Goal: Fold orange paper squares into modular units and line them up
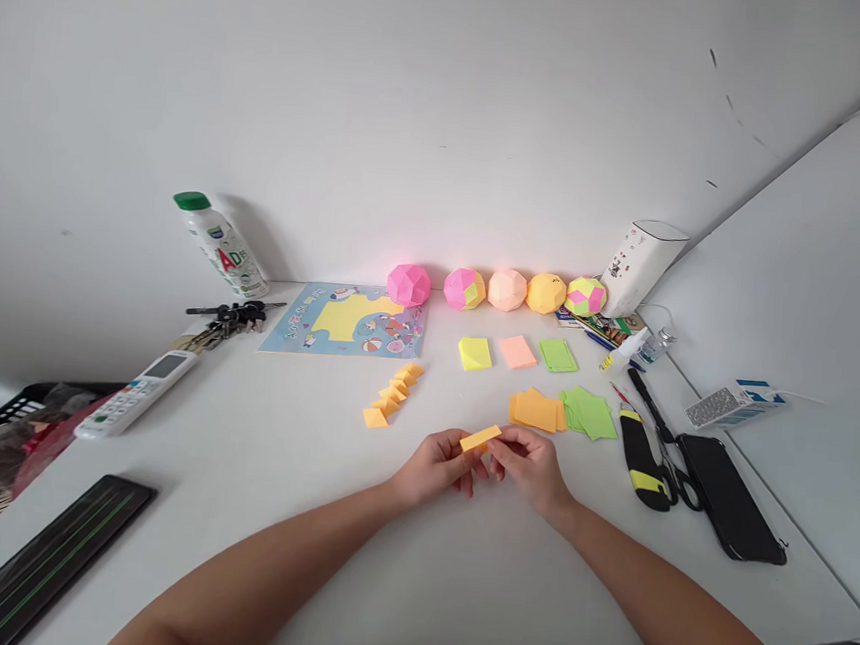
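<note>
My left hand (pixel 438 467) and my right hand (pixel 532 467) meet over the white table (pixel 349 556), both pinching one folded orange paper strip (pixel 481 437) between them. A row of folded orange pieces (pixel 393 395) lies just behind my left hand. A loose heap of orange squares (pixel 537 410) and one of green squares (pixel 589 413) lie behind my right hand. Further back sit small yellow (pixel 475 354), pink (pixel 518 351) and green (pixel 558 355) paper stacks. Several paper balls (pixel 507 290) line the wall.
Right of my hands lie a yellow-black utility knife (pixel 644 462), scissors (pixel 664 443), a black phone (pixel 731 497) and a small box (pixel 731 403). On the left are a remote (pixel 136 393), keys (pixel 225 323), a bottle (pixel 222 244), a blue sheet (pixel 347 321) and a black keyboard (pixel 40 559).
</note>
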Motion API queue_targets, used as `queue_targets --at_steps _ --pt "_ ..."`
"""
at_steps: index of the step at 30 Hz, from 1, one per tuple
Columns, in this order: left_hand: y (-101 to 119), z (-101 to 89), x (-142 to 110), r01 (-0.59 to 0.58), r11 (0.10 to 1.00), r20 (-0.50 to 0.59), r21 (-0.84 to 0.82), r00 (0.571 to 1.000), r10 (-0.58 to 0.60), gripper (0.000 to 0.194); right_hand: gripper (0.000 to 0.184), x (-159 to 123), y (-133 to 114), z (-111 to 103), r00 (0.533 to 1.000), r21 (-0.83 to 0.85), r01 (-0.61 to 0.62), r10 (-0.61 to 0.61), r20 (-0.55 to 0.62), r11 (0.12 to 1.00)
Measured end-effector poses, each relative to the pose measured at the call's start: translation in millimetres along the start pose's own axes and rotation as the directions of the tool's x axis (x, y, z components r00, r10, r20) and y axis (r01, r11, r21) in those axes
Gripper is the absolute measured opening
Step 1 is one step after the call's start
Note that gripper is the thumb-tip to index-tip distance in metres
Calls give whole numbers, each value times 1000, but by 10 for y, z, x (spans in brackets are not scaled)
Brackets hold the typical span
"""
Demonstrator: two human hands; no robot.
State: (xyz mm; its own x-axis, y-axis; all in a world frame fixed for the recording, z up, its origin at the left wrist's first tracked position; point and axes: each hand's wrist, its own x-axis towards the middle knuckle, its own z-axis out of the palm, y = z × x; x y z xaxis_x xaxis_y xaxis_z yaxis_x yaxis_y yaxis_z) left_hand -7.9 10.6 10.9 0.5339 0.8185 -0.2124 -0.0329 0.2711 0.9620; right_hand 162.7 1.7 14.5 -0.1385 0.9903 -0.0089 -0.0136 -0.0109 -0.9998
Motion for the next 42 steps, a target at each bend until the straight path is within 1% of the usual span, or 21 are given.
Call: queue_targets --at_steps 5,10,14,19,23,33,42 --pt "-11 4 4 -20 1000 -10 -1 1000 20 34 16 -7 2 6 999 26 -27 28 -40 999" --pt "-5 2 12 -7 1000 1 -7 1000 7 35 17 -8 -44 38 998 11 9 -8 -70 1000" --pt "-9 0 15 5 1000 -5 -7 1000 -5 36 17 -5 -43 34 998 19 20 -19 -62 1000" --pt "-31 -3 17 -2 1000 2 -11 1000 2 37 18 -2 8 21 998 46 -6 8 -62 999" --pt "-35 -3 17 9 1000 -4 0 1000 -9 38 20 -1 29 21 997 33 -20 22 -74 999" --pt "5 9 2 22 1000 -5 17 1000 -22 37 20 1 10 25 998 23 -35 37 -55 999" --pt "-9 5 7 15 1000 -3 22 1000 -15 38 21 -4 1 40 997 23 -28 29 -78 999"
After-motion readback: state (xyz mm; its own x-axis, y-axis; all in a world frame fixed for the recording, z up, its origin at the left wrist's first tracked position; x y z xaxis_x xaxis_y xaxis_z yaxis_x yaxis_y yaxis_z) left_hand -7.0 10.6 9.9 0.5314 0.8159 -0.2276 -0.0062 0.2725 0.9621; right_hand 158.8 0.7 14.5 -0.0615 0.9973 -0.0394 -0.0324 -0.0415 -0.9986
